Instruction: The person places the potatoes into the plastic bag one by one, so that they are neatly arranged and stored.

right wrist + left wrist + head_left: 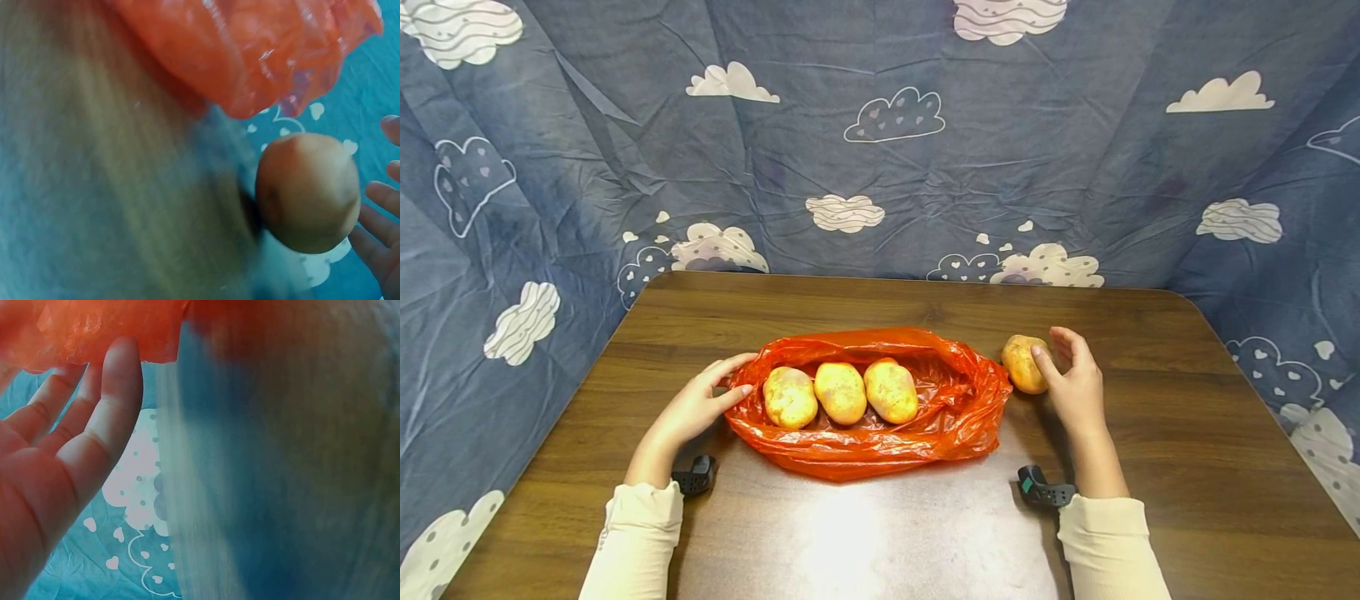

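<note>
A crinkled red plastic bag (865,454) lies on the table with its mouth spread wide. Three potatoes sit in a row inside it: a left potato (790,398), a middle one (840,393) and a right one (891,391). My left hand (696,404) touches the bag's left end, fingers and thumb fairly straight at the rim; the left wrist view shows a fingertip against the red plastic (94,331). Past the bag's right end stands a fourth potato (1024,364). Beside it, my right hand (1075,387) is spread, thumb tip right at the potato (307,194).
The brown wooden table (1157,400) ends at a dark blue cloth (895,175) printed with clouds, which hangs behind and at both sides. Black wrist devices sit at the left wrist (697,477) and right wrist (1045,490).
</note>
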A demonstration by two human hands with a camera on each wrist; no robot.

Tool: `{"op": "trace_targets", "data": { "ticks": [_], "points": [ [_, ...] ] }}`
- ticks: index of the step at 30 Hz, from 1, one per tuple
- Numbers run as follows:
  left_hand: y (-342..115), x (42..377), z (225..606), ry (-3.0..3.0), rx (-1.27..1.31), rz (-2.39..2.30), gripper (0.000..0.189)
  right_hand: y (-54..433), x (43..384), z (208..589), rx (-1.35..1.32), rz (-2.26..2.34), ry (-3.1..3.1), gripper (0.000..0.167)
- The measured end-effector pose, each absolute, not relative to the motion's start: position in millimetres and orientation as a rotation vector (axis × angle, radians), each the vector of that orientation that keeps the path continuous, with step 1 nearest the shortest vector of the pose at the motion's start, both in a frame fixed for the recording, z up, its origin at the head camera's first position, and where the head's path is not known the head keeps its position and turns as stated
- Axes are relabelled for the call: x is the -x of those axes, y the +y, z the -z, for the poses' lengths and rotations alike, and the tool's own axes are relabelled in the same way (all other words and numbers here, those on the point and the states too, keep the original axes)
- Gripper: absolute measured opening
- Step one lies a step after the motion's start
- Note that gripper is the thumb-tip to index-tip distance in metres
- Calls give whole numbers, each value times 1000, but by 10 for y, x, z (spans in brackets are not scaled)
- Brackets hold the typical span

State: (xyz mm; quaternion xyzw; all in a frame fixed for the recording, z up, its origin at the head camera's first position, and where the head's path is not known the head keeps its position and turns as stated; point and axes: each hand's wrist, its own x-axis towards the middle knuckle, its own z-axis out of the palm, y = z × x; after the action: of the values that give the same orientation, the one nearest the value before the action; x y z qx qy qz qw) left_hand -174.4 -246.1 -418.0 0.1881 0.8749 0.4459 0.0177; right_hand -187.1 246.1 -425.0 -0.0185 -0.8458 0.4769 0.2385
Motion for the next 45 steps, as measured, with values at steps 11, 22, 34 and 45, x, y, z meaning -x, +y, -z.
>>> {"op": "trace_targets", "data": {
  "ticks": [11,22,34,45],
  "points": [
    [-2451,1751,4187,2722,-605,-1384,43,2530,1900,4424,116,-1362,-2422,49],
    [-2458,1745,4188,2713,-596,-1386,44,2558,1892,4473,120,-1452,-2495,60],
    [-2461,1737,4186,2713,-585,-1381,44,2547,1885,4497,192,-1450,-2449,56],
    [-2458,1741,4189,2727,-603,-1393,44,2527,1893,4436,256,-1492,-2338,54]
  ]
}}
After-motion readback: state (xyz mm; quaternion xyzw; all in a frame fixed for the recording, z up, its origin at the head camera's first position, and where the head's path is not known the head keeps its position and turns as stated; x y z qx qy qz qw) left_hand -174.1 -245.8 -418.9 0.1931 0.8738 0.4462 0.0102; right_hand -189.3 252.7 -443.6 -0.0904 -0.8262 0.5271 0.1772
